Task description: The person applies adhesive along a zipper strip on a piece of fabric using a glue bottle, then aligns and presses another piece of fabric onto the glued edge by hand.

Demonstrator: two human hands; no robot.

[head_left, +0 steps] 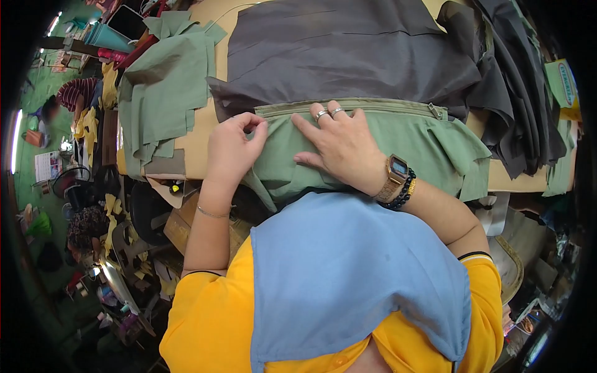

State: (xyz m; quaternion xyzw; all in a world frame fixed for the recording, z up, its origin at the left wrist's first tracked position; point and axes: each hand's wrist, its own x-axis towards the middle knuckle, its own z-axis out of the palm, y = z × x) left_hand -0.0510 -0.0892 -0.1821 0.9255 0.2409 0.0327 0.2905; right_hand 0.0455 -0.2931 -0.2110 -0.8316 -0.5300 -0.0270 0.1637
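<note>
Head view: two hands on a green cloth with a zipper

At the left, pale green pieces of thin cloth (pixel 165 93) lie in a pile on the flat tan table (pixel 202 133). Next comes the left hand (pixel 233 140). Its thumb and first finger curl together by the zipper's left end; I cannot tell if they pinch anything.

In the middle, near the person, is a wide green cloth panel (pixel 429 149). A long, straight olive zipper (pixel 373 107) runs along its far edge. The right hand (pixel 345 143) lies on them with its fingers spread, gripping nothing. A big dark grey sheet of smooth cloth (pixel 348 56) lies on the far side.

To do this well, I think the spread hand should press gently and keep the zipper straight. The panel's wrinkled right side looks likely to tug, so smooth it.

Farther right hangs a bunched dark cloth heap (pixel 516 112).
</note>
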